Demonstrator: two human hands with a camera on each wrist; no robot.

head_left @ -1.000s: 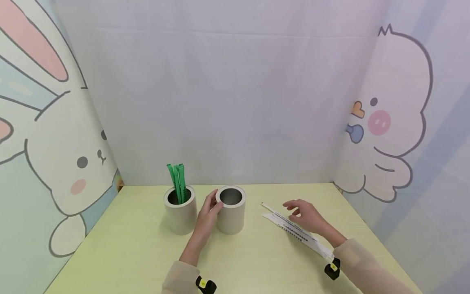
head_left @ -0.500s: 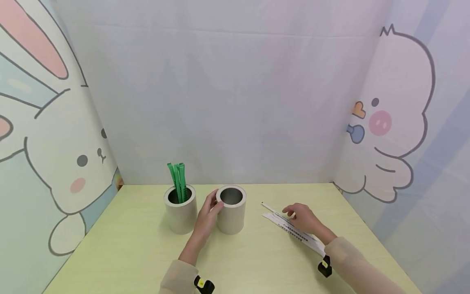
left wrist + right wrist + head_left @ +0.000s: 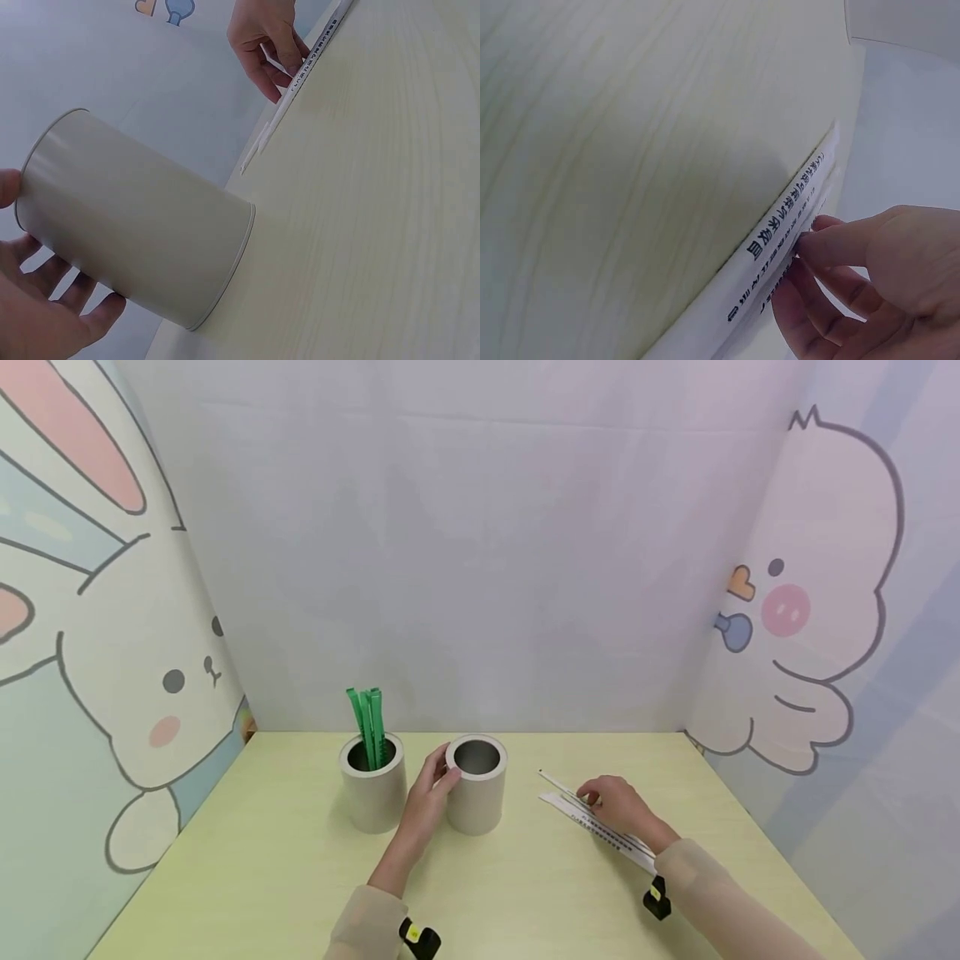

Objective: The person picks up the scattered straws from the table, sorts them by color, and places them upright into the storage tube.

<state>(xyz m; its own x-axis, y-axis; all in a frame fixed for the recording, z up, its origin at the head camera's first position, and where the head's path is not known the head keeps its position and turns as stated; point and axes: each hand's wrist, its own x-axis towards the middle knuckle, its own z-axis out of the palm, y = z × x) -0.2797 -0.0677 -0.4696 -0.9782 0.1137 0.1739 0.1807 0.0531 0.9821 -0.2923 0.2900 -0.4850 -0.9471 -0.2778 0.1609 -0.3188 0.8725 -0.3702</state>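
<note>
The white wrapped sticks [image 3: 592, 829] lie under the right hand [image 3: 618, 806], whose thumb and fingers pinch at them; at least three show. Two grey containers stand upright on the desk [image 3: 510, 902]: one gripped by the left hand [image 3: 423, 802], another [image 3: 372, 802] just left of it, holding several overlapping green sticks [image 3: 371, 727]. Only the head view shows that green bunch; the right wrist view shows the dark print large beside the right hand's fingertips.
</note>
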